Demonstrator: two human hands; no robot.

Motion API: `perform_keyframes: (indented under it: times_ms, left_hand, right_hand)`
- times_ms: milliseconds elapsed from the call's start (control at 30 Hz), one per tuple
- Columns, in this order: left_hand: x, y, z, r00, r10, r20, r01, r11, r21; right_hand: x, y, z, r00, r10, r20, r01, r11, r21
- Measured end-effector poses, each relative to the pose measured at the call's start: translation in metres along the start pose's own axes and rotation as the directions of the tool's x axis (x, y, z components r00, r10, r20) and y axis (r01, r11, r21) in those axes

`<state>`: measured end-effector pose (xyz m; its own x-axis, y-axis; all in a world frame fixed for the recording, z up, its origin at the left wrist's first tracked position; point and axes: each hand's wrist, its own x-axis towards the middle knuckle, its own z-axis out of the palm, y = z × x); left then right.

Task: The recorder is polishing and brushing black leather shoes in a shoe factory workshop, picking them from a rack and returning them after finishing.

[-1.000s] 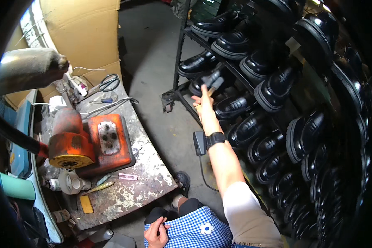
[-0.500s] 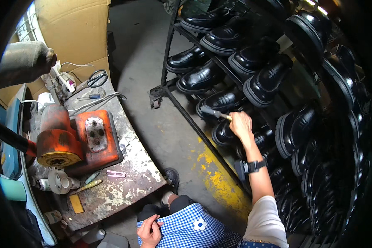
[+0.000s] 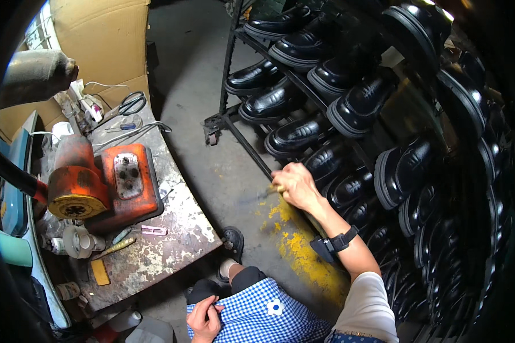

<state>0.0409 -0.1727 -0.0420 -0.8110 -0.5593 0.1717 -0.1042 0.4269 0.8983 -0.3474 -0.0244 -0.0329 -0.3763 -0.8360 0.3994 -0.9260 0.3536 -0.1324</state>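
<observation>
My right hand (image 3: 296,186) is closed round a brush (image 3: 278,188); its yellowish handle shows at the fingers, and its far end is smeared by motion over the floor. Just beyond this hand are glossy black shoes (image 3: 294,136) on a dark metal rack (image 3: 247,143). A black strap with a small box (image 3: 333,244) sits on my right wrist. My left hand (image 3: 204,318) rests on the blue checked apron (image 3: 249,306) over my lap. Its fingers are curled together, and nothing shows in them.
At left, a worn workbench (image 3: 180,226) bears an orange machine (image 3: 133,180), scissors (image 3: 133,103), a pink clip (image 3: 154,230) and a yellow block (image 3: 100,272). Cardboard (image 3: 106,40) stands behind it. More black shoes (image 3: 403,171) fill the right side. Yellow paint (image 3: 303,251) marks the floor.
My right hand has drawn back from the shoes, toward the left and nearer me, with the brush in it swinging out over the floor. My left hand stays on the apron.
</observation>
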Motion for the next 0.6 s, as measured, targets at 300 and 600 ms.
perform_keyframes:
  times_ms: [300, 600]
  left_hand:
    - [-0.013, 0.008, -0.004, 0.999, -0.014, -0.036, 0.013, 1.0, -0.018]
    - [-0.01, 0.003, -0.003, 1.0, -0.003, -0.015, 0.002, 0.999, -0.039]
  right_hand:
    - [0.035, 0.047, 0.004, 0.722, 0.687, 0.081, -0.552, 0.643, -0.531]
    - [-0.004, -0.064, 0.04, 0.476, 0.858, 0.193, -0.659, 0.202, 0.725]
